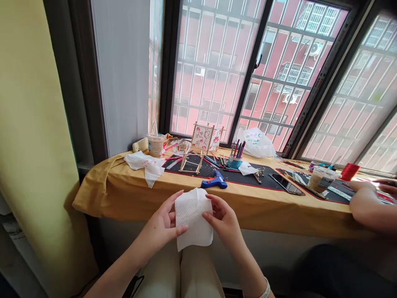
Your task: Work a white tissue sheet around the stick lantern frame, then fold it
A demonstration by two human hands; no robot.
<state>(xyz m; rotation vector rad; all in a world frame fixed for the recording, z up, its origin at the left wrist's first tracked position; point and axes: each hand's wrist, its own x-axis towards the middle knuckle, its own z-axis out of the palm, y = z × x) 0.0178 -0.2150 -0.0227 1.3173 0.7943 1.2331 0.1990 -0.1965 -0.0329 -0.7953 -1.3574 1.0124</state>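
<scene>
A white textured paper towel (194, 219) is held up in front of the table edge, above my lap. My left hand (164, 219) pinches its left side, the thumb lying on the front. On the right side, my right hand (225, 219) grips the towel between thumb and fingers. Just beyond it on the table lies a blue glue gun (215, 180). Behind that stands a small wooden stick frame (191, 163) with panels of red and black drawings (203, 137).
Crumpled tissue (145, 163) and a drink cup (155, 145) are at the left. A pen holder (235, 160), a phone (285, 183) and another cup (322, 179) stand rightward on dark mats. Another person's arm (369, 207) rests at the far right. Windows rise behind the table.
</scene>
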